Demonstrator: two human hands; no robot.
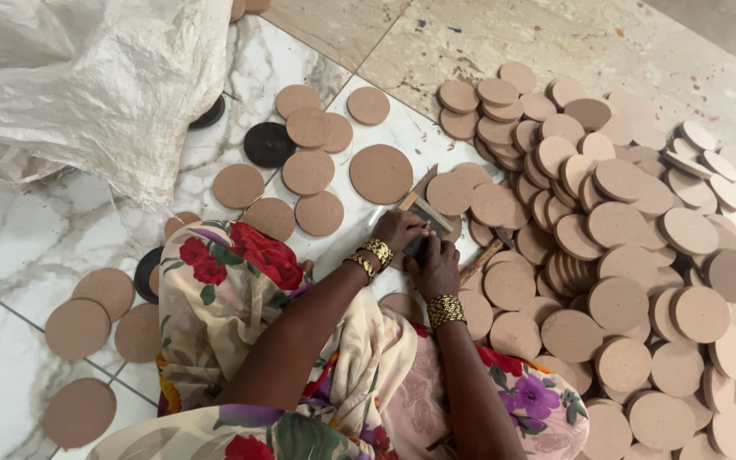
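Observation:
My left hand and my right hand meet low over the floor, both closed around a small dark object that the fingers mostly hide. A flat metal blade with a wooden handle lies just beyond my left hand. A wooden handle sticks out to the right of my right hand. Gold bangles circle both wrists. A large brown wooden disc lies just beyond the hands.
A big heap of round brown discs fills the right side. Loose discs and black discs lie scattered at centre and left. A white woven sack is at top left. Floral cloth covers my lap.

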